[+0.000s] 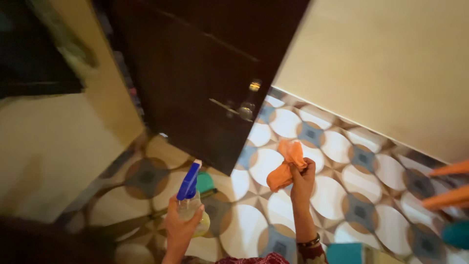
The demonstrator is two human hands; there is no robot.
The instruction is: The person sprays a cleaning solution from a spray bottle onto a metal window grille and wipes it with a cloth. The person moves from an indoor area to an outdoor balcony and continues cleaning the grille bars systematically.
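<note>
Left hand (180,226) is wrapped tight round a clear spray bottle (191,200) with a blue trigger, down at 7 o'clock. Right hand (303,178) grips a bunched orange cloth (286,166) near centre, with the dark door (205,73) up at 12.

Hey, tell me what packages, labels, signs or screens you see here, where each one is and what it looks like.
Spray bottle: in the left hand, low centre-left; clear rounded body with pale liquid, blue trigger head; no label visible.
No signs or screens in view.
</note>
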